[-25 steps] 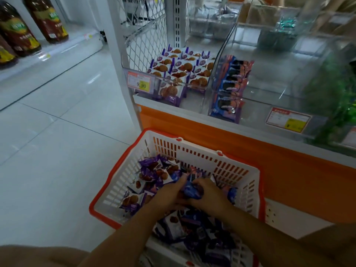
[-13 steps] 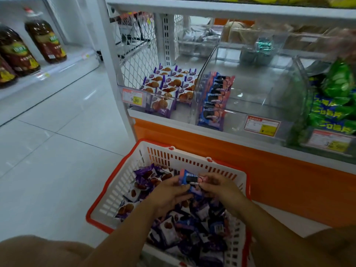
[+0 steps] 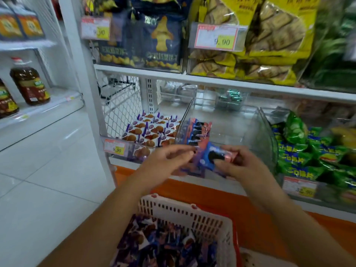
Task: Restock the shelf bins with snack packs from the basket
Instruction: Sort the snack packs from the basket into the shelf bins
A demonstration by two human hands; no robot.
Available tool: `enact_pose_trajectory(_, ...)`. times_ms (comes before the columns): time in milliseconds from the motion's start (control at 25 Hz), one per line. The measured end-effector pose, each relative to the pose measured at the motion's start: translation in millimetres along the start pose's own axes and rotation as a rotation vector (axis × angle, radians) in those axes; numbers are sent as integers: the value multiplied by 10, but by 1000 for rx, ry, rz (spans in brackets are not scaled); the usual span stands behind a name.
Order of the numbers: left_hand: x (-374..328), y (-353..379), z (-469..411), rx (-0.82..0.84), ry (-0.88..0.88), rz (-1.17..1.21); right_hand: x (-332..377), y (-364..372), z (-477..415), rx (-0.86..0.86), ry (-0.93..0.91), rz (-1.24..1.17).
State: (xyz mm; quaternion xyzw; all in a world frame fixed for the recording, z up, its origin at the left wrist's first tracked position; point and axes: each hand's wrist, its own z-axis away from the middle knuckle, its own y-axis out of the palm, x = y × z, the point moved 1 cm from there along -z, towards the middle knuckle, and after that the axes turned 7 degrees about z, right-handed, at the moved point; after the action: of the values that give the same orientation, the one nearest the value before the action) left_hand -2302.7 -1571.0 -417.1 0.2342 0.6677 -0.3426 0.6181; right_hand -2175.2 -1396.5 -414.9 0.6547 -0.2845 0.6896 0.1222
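Blue snack pack (image 3: 212,155) held up in front of clear shelf bin (image 3: 250,128).
Right hand (image 3: 243,167) pinches it; left hand (image 3: 166,162) at its edge; basket (image 3: 185,211) below.

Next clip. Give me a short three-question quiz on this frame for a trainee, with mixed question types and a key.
1. True or false: the right hand holds a blue cookie pack.
2. The purple-and-white packs sit: A) left of the row of blue packs; B) right of it; C) on the shelf above it.
3. Fill in: the price tag in front of the purple-and-white packs reads ___.

Key: 1 true; 2 A; 3 9.90.
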Motion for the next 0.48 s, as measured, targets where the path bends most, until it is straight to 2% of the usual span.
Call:
enact_pose_trajectory(120,-228,-174,-380,-222,236,-419,304,-278,-737,-214,-7,47)
enact_pose_trajectory(200,-156,-234,-612,-201,252,-642,285,-316,-1281,-296,81,221)
enact_pose_trajectory(320,48,-294,-890,-99,276,-715,-40,-315,-1984,-194,299,705)
enact_pose_trajectory(360,95,-315,-958,-88,295,-706,-171,-337,-2167,-178,355,774)
enact_pose_trajectory(400,129,-332,-1005,-85,309,-690,-321,-369,-2339,-163,393,758)
enact_pose_trajectory(480,187,-371,-1093,-84,320,-678,-575,-406,-2607,-186,424,552)
